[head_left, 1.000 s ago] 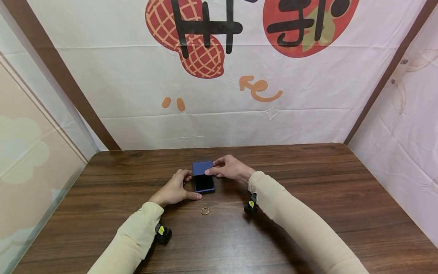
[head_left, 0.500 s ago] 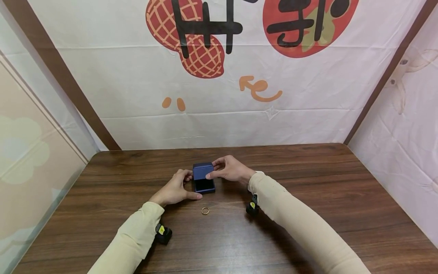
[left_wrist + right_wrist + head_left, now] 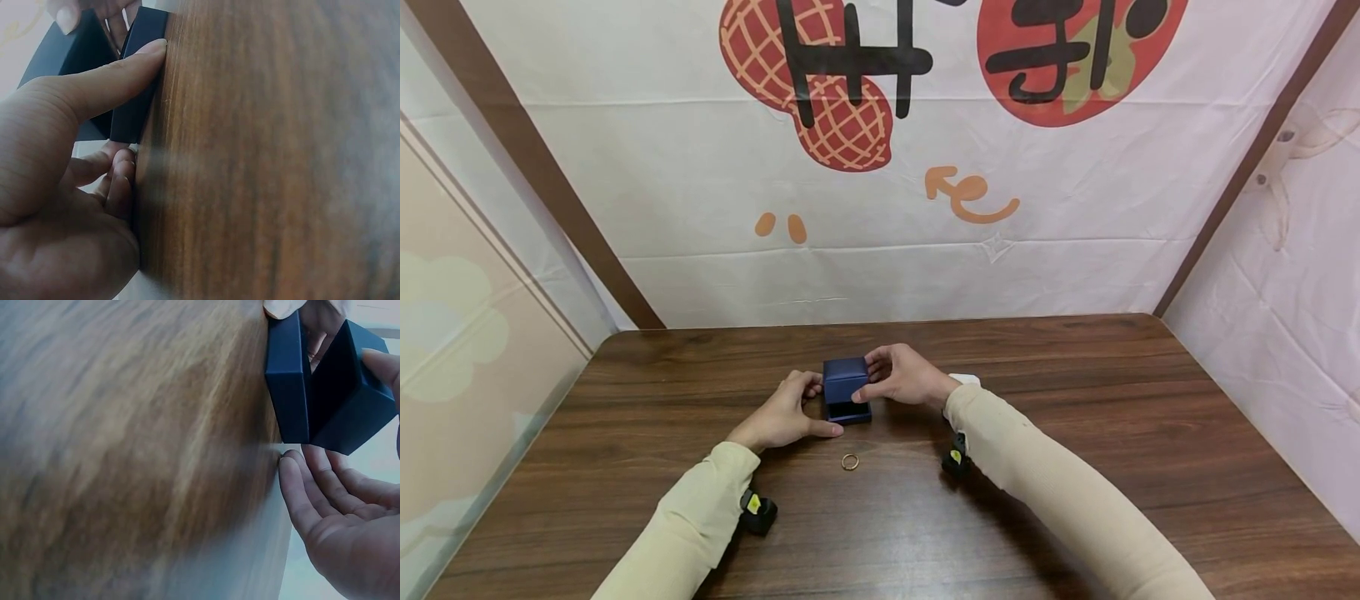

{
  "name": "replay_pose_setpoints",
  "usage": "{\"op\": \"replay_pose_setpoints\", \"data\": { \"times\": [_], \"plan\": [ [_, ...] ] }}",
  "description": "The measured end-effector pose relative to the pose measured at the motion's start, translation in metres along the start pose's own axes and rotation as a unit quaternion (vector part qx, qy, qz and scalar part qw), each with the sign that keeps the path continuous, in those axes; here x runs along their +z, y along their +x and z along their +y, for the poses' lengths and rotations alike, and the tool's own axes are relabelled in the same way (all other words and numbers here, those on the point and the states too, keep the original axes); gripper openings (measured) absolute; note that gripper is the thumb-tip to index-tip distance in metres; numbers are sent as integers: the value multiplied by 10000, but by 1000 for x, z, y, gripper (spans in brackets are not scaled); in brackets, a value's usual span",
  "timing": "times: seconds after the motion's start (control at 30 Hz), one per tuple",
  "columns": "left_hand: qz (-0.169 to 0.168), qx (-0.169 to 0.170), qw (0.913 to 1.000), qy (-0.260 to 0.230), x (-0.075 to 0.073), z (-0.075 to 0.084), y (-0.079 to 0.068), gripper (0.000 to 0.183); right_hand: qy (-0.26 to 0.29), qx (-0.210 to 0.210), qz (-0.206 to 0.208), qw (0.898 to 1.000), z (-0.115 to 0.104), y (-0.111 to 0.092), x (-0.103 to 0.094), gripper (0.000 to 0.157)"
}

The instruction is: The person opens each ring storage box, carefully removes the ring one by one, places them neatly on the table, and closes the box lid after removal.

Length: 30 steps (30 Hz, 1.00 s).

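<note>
A small blue ring box stands on the table, its hinged lid partly lowered over the base. My left hand holds the base, thumb along the front and the other fingers at the left side. With its thumb on the lid's front edge, my right hand grips the lid; its other fingers are by the box's right side. A gold ring lies on the wood just in front of the box. The inside of the box is mostly hidden by the lid.
A white object shows partly behind my right wrist, mostly hidden by the sleeve. The brown wooden table reaches back to a printed cloth wall. Black wrist cameras hang under both sleeves.
The lid has swung forward and down from nearly upright, with my right hand following it slightly down. My left hand, the base and the ring have stayed put.
</note>
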<state>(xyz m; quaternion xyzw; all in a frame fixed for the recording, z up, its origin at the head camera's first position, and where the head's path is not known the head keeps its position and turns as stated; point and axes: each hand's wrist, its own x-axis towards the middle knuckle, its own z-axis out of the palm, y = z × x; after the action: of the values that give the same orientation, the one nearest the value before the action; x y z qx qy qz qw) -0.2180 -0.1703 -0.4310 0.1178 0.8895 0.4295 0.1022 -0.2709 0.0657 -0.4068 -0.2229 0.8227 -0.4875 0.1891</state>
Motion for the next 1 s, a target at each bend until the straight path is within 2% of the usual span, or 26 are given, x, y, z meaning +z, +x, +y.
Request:
{"op": "replay_pose_setpoints", "data": {
  "times": [0.27, 0.67, 1.0],
  "plan": [
    [-10, -50, 10000, 6, -1, 3, -1, 81, -238, -99, 14, 9997, 0, -2, 1, 67],
    [2, 70, 9999, 116, 0, 1, 0, 80, -1360, -420, 188, 9896, -1, -7, 9, 74],
    [6, 82, 9999, 150, 1, -1, 1, 81, -1538, -504, 292, 9864, 1, -9, 11, 77]
  ]
}}
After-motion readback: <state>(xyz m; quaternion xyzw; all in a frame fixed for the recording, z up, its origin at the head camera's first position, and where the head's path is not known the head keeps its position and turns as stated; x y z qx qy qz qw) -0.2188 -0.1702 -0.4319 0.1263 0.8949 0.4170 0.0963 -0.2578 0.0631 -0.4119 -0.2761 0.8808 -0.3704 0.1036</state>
